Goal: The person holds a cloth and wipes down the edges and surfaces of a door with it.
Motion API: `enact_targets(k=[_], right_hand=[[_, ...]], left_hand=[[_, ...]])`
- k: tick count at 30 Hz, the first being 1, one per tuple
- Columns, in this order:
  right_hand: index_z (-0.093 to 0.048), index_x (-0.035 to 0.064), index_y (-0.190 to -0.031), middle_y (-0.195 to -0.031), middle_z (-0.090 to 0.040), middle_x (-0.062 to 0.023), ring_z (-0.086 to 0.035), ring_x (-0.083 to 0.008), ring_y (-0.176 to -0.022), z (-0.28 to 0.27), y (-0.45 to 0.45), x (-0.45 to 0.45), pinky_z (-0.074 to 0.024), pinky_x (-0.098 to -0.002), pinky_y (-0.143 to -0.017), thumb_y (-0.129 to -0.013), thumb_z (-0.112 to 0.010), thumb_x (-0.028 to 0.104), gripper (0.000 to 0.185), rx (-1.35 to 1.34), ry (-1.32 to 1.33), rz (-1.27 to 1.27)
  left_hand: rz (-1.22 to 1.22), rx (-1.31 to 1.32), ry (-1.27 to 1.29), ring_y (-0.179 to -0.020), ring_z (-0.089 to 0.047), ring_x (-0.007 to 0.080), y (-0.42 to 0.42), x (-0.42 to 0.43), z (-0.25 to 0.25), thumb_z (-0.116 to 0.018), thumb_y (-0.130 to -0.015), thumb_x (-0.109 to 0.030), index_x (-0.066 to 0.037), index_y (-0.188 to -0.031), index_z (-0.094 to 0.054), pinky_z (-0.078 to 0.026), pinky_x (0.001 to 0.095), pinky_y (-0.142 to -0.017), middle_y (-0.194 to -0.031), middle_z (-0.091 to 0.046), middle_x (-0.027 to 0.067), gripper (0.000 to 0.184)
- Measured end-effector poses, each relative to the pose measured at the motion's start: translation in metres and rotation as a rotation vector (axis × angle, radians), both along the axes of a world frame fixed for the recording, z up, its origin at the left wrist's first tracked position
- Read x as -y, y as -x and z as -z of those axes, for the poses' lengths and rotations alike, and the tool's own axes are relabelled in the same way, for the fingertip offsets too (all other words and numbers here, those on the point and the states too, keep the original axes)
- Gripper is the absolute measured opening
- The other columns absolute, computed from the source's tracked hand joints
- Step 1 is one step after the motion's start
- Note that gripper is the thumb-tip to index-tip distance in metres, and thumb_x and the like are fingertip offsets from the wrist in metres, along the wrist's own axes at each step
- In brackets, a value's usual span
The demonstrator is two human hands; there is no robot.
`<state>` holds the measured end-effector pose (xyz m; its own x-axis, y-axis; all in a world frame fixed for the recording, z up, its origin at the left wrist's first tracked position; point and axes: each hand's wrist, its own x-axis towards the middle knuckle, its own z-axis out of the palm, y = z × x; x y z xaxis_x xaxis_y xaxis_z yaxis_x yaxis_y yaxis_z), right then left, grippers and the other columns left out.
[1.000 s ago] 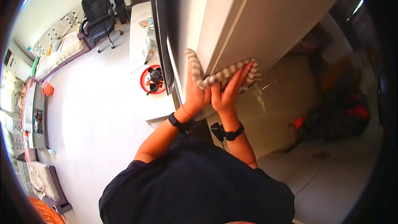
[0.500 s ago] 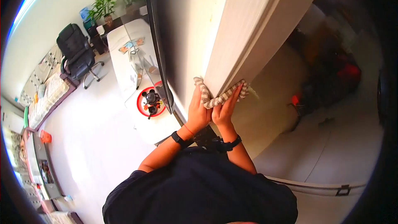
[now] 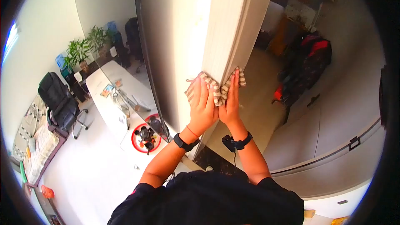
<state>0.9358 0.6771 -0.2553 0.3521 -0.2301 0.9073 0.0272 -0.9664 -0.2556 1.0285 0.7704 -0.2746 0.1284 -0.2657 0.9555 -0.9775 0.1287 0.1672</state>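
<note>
A brown-and-cream striped cloth (image 3: 216, 93) is folded against a pale upright door frame (image 3: 223, 29). My left hand (image 3: 203, 112) lies over the cloth on the frame's left face, its fingers pointing up and pressing it on. On the frame's right face, my right hand (image 3: 230, 108) presses the other part of the cloth, fingers long and close together. The wrists are near each other, below the cloth. Both hands hold it to the surface; the cloth's side under the palms is hidden.
Left of the frame stands a dark-edged screen or glass panel (image 3: 146, 58). Beyond are a white table (image 3: 98, 73), a red-rimmed round tray (image 3: 133, 139) with dark items, a black office chair (image 3: 62, 96) and a potted plant (image 3: 78, 51). A glossy reflective panel (image 3: 300, 133) is at right.
My fingers now reach further up and lie flatter on the cloth, which is spread wider to the left. The view has turned, so the room's things sit lower and further left.
</note>
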Motion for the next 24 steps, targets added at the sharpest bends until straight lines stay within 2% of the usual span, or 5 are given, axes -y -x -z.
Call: enact_targets(k=[4,12,15,20,24], right_hand=[[-0.015,-0.003,-0.16,-0.169,-0.007,-0.0246,-0.008,-0.0387,-0.157,-0.051,-0.008,-0.001,-0.0096,-0.0478,-0.126,-0.094,-0.054,0.014,0.079,0.065,-0.085,-0.093],[-0.01,-0.0021,-0.162,-0.17,-0.007,-0.0192,-0.005,-0.0301,-0.158,-0.14,-0.009,0.012,-0.0054,-0.0412,-0.126,-0.087,-0.047,0.0,0.084,0.066,-0.052,-0.097],[-0.01,-0.002,-0.162,-0.171,-0.007,-0.0184,-0.004,-0.0292,-0.158,-0.167,-0.017,0.015,-0.0045,-0.041,-0.126,-0.089,-0.046,0.003,0.081,0.122,-0.024,-0.122],[-0.008,-0.0014,-0.162,-0.17,-0.003,-0.0197,-0.001,-0.0322,-0.158,-0.193,-0.028,0.028,-0.0022,-0.0429,-0.126,-0.1,-0.041,0.022,0.074,0.135,0.062,-0.099],[-0.007,-0.0002,-0.162,-0.17,-0.003,-0.0194,-0.002,-0.0322,-0.158,-0.225,-0.032,0.025,-0.0033,-0.0428,-0.126,-0.103,-0.04,0.026,0.073,0.147,0.002,-0.116]], left_hand=[[0.032,0.027,0.043,-0.142,-0.033,0.0593,-0.006,0.001,-0.054,-0.06,-0.083,-0.004,0.013,-0.142,-0.043,-0.03,0.0598,-0.117,-0.152,-0.036,0.0396,0.064],[0.101,0.079,0.068,-0.144,-0.03,0.056,-0.013,-0.011,-0.161,-0.059,-0.08,-0.006,0.015,-0.141,-0.045,-0.028,0.0556,-0.119,-0.153,-0.034,0.0383,0.066],[0.082,0.094,0.11,-0.146,-0.03,0.0539,-0.016,-0.01,-0.191,-0.057,-0.08,-0.007,0.014,-0.142,-0.044,-0.028,0.0539,-0.119,-0.154,-0.034,0.0372,0.067],[0.059,0.142,0.135,-0.147,-0.027,0.0533,-0.019,-0.009,-0.225,-0.056,-0.079,-0.01,0.013,-0.145,-0.042,-0.027,0.0537,-0.119,-0.156,-0.031,0.0368,0.071],[0.059,0.208,0.206,-0.146,-0.031,0.0521,-0.025,-0.005,-0.263,-0.058,-0.079,-0.013,0.011,-0.146,-0.042,-0.028,0.0525,-0.12,-0.156,-0.032,0.0364,0.073]])
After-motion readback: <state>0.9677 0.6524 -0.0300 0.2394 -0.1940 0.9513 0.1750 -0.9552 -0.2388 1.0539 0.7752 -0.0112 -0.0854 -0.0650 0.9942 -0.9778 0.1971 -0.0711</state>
